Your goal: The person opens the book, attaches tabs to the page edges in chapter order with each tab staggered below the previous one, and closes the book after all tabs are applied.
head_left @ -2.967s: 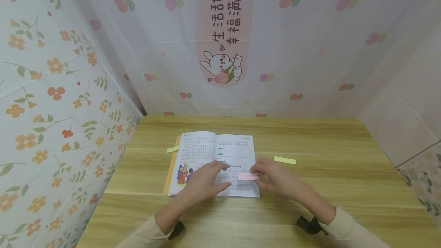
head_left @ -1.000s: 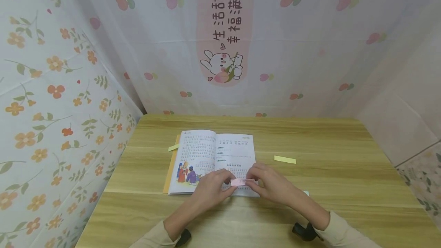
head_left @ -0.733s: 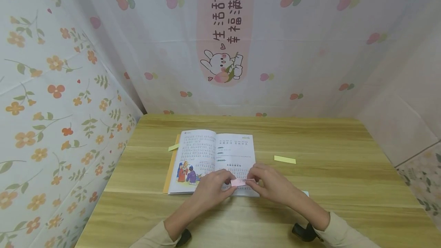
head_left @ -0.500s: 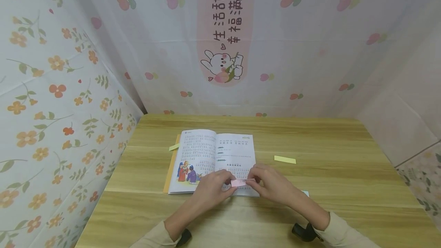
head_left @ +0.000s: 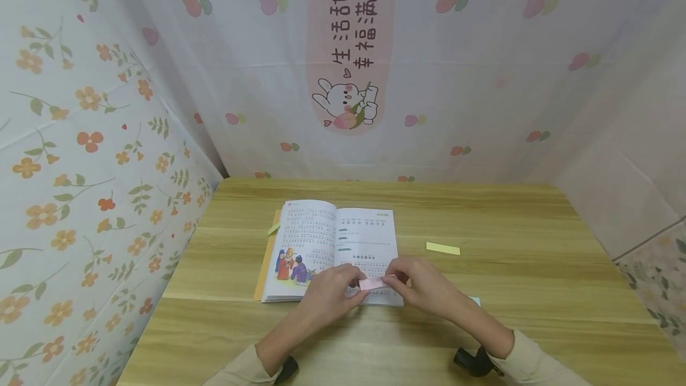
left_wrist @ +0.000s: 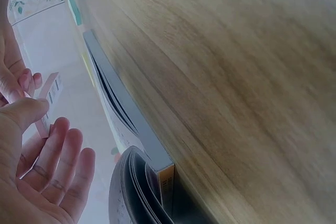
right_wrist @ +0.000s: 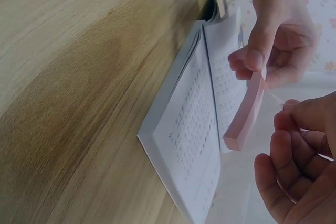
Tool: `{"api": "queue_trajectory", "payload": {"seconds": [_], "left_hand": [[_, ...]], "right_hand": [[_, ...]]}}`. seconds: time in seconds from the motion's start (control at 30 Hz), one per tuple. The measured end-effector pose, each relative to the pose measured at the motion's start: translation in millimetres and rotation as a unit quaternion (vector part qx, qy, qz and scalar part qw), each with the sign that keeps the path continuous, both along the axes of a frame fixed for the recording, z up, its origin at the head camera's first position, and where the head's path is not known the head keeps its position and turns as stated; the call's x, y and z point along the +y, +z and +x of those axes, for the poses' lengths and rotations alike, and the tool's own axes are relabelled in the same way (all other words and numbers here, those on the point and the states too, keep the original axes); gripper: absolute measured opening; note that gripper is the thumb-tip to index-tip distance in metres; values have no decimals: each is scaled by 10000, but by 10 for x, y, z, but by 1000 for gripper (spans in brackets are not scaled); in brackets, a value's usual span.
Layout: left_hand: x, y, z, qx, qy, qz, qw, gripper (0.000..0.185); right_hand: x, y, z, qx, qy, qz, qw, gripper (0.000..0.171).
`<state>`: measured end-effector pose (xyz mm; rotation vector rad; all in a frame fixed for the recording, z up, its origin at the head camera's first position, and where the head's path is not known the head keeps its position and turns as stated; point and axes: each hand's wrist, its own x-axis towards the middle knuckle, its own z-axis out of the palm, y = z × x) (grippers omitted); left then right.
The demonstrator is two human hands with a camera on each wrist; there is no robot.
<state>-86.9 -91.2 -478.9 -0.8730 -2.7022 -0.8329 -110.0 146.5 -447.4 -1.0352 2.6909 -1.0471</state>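
Note:
An open book (head_left: pixel 343 243) with print and a coloured picture lies flat on the wooden table (head_left: pixel 536 267). Both hands hover over its lower right page. My left hand (head_left: pixel 358 288) pinches one end of a small pink sticky note pad (head_left: pixel 373 283) between thumb and fingers. My right hand (head_left: pixel 393 282) pinches the pad's other end. In the right wrist view the pad (right_wrist: pixel 247 111) hangs from the left hand (right_wrist: pixel 251 64), and a thin sheet runs from it to the right hand (right_wrist: pixel 286 116). The left wrist view shows the pad (left_wrist: pixel 50 95) edge-on above the book (left_wrist: pixel 142 156).
A yellow sticky strip (head_left: pixel 443 248) lies on the table right of the book. A yellow-green tab (head_left: pixel 274 229) sticks out at the book's left edge. A pale strip (head_left: pixel 475 301) shows behind my right wrist. Patterned cloth walls (head_left: pixel 107 136) close off the left, back and right.
Three seconds ago my left hand lay flat on the page; it now pinches the pad, held slightly nearer. The book's left page has risen a little. Hardly anything moved in the last second.

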Motion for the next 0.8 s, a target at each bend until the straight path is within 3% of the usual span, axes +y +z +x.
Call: {"api": "queue_trajectory", "payload": {"seconds": [0.8], "left_hand": [[19,-8,21,-12,20,86,10000,18]], "right_hand": [[-13,130,47,-257,229,-312,9989,17]]}}
